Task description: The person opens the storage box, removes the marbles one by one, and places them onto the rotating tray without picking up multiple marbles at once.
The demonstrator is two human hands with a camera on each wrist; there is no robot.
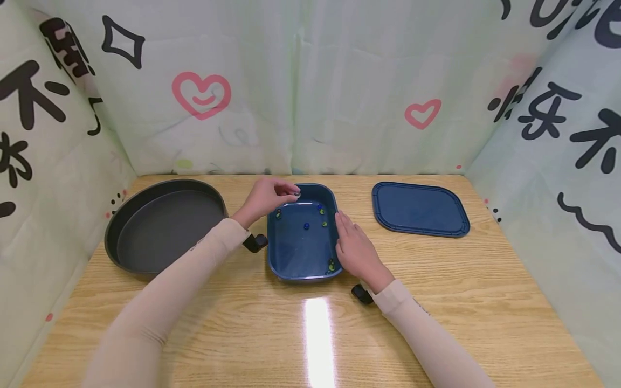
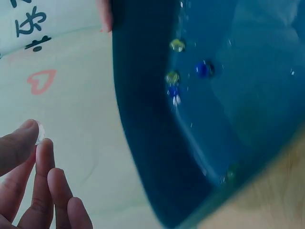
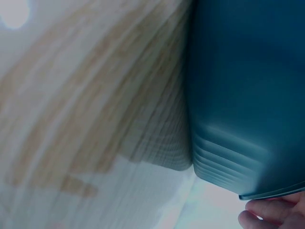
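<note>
A blue rectangular container (image 1: 296, 253) holds several marbles, among them a blue marble (image 1: 306, 226) and a yellow-green marble (image 1: 324, 224). Over its back left corner, my left hand (image 1: 266, 199) pinches a small clear marble (image 2: 40, 133) between thumb and fingertips. My right hand (image 1: 358, 250) rests along the container's right rim with its fingers straight. From the right wrist view, the container's outer wall (image 3: 243, 109) fills the right side, and fingertips (image 3: 269, 210) touch near its rim.
A large round dark pan (image 1: 165, 226) stands at the left, partly behind my left forearm. At the right lies a flat blue lid (image 1: 420, 209). A printed curtain (image 1: 310, 108) closes off the back and sides of the wooden table (image 1: 233, 334).
</note>
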